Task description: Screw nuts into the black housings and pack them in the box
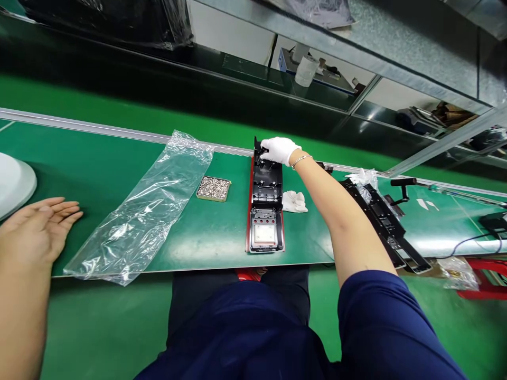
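My left hand [37, 229], bare, hovers at the left over the table's front, its fingers stretched out and nothing in them. It is nearest to a white rounded object [16, 184] and a clear plastic bag [146, 211]. A white glove covers my right hand [279, 150], whose curled fingers grip the far end of a long black plastic housing [268, 187]. The fingertips are partly hidden there. This housing lies lengthwise on a red-edged piece [248, 232], with a pale rectangular plate [264, 233] in its near end.
Left of the housing stands a tin of small metal parts [214, 189]. A crumpled white glove [294, 201] lies to its right. Further right are more black assemblies [376, 216] and a black-handled tool [404, 184]. A metal shelf [368, 58] overhangs the back.
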Tool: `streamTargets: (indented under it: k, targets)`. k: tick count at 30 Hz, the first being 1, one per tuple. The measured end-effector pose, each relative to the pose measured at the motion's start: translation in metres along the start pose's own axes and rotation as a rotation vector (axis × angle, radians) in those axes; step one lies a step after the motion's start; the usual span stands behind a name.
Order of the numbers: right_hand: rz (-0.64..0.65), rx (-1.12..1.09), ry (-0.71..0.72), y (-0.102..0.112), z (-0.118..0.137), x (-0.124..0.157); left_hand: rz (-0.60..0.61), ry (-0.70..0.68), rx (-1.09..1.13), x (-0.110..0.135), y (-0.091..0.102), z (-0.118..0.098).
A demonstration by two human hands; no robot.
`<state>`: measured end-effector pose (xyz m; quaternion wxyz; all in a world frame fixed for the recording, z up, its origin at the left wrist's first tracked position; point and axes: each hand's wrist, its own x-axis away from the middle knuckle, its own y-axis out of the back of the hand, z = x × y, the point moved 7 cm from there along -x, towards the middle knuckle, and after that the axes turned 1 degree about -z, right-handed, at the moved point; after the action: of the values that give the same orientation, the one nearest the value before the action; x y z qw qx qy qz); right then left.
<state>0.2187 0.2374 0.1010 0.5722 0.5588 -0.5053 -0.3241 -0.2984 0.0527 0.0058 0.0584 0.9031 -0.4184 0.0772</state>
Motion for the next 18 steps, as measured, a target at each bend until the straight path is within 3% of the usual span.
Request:
streamTargets:
  k: [9, 18]
  targets:
    - [-0.001, -0.015, -0.066, -0.012, -0.008, -0.004, -0.035, 0.011, 0.000, -0.002, 0.002, 0.002]
    - [0.002, -0.057, -0.104, -0.010, 0.000, 0.001, -0.061, -0.018, -0.057, -0.004, 0.003, 0.001]
